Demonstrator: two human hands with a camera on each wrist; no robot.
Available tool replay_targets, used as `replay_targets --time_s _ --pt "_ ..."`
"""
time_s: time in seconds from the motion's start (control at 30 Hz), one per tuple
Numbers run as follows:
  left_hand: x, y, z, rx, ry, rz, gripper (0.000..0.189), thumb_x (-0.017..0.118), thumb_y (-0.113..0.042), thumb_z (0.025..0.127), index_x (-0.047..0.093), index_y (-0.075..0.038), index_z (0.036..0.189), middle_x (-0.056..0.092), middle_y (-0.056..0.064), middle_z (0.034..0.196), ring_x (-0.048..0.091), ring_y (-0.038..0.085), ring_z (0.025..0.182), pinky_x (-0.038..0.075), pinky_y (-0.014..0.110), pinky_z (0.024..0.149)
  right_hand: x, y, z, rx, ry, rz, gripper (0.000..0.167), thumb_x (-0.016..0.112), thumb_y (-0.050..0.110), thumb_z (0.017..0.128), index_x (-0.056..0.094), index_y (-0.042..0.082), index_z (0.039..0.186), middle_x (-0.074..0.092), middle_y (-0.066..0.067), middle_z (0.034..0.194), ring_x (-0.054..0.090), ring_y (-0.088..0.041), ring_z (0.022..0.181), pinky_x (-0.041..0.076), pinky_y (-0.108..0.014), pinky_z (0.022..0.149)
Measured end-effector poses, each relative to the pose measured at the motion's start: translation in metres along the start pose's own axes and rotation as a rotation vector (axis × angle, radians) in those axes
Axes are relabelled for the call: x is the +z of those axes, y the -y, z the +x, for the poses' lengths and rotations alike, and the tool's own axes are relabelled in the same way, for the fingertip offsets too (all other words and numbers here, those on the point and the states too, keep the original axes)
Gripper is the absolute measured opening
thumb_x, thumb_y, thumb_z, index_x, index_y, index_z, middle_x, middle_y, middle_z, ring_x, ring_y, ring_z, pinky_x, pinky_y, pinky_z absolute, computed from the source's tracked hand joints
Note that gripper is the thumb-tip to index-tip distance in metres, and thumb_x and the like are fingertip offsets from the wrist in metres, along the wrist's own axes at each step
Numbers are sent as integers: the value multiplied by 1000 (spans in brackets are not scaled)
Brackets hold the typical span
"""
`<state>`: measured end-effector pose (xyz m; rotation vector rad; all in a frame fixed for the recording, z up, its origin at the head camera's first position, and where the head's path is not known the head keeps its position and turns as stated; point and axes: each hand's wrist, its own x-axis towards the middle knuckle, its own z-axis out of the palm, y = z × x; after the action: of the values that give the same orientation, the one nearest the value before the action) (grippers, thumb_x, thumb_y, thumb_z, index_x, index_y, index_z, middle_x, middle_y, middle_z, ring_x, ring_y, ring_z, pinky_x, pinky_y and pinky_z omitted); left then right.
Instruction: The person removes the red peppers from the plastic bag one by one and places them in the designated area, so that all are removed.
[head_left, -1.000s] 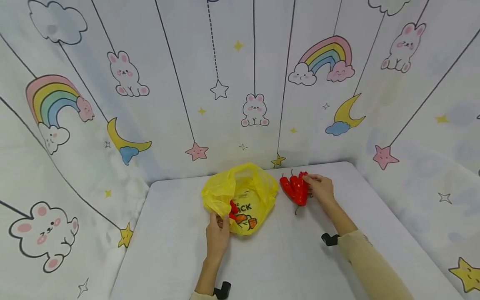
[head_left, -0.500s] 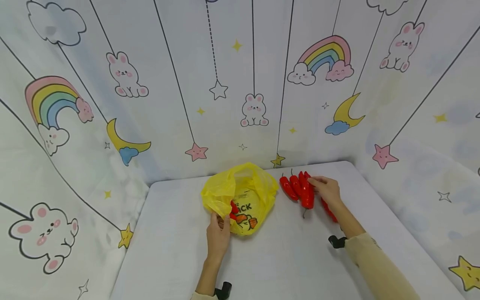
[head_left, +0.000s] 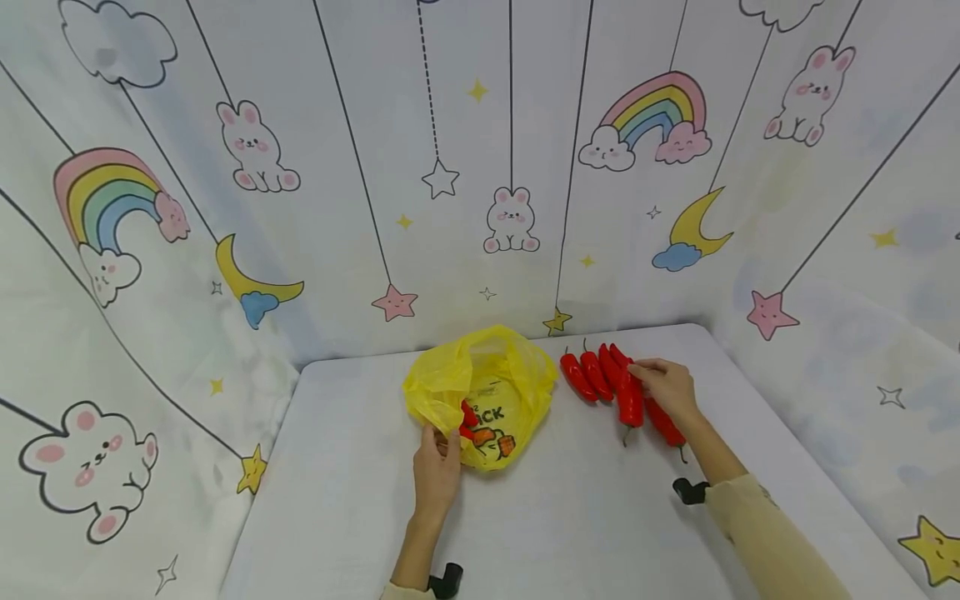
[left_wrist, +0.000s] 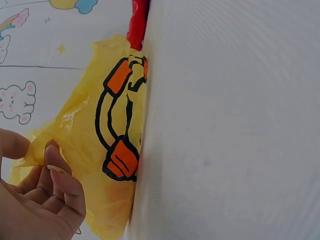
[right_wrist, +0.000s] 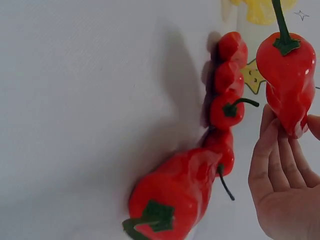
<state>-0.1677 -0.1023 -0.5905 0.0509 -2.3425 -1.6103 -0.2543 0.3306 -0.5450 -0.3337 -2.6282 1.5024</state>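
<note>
My left hand [head_left: 437, 467] pinches the near left rim of a yellow plastic bag [head_left: 532, 375] printed with black letters and orange shapes. Something red [head_left: 468, 414] shows at the bag's mouth just above those fingers. In the left wrist view, thumb and fingertips gather the thin film of the bag [left_wrist: 75, 150]. At the right, my right hand [head_left: 670, 390] holds a red chili pepper [head_left: 630, 407] by its narrow tip. Its green stem points away from the fingers, and the right wrist view has this pepper [right_wrist: 287, 65] raised above the others.
Several more red peppers lie in a row on the white table [head_left: 555, 517], including one at the left end [head_left: 577, 379] and one [head_left: 664, 423] partly below the right hand. Behind the table hangs a white patterned cloth [head_left: 337, 250], which also runs along both sides.
My right hand has moved right with the pepper, off the left peppers in the row. The pepper at the right end has come into sight. The left hand and bag have stayed still.
</note>
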Motion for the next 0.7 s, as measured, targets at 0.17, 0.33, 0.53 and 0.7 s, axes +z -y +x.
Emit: replay_targets --time_s 0.17,0.33,0.53,0.7 --pt "-1 -1 0 -3 1 0 20 63 -25 106 57 -8 112 61 1 83 56 14 70 50 26 60 -5 -6 -2 -33 4 -47 62 64 54 100 65 4 137 71 -21 124 72 -25 95 58 -27 79" --pt "-1 -2 -1 -3 1 -1 19 63 -25 106 57 -8 112 61 1 84 57 14 70 50 26 60 -9 -13 -4 -51 -10 -88 63 64 56 100 66 3 136 72 -22 123 71 -30 96 56 -23 73" --pt "0 0 0 6 0 -2 20 63 -25 106 57 -7 112 61 1 83 56 13 69 49 25 58 -12 -19 -5 -46 -1 -107 62 65 54 100 66 3 135 72 -22 120 69 -29 93 56 -26 73" --pt "0 0 0 5 -1 -4 20 63 -24 106 57 -7 112 61 1 83 55 13 69 49 25 58 -11 -22 -7 -81 6 -139 58 66 51 100 68 2 130 73 -20 115 68 -26 88 56 -28 70"
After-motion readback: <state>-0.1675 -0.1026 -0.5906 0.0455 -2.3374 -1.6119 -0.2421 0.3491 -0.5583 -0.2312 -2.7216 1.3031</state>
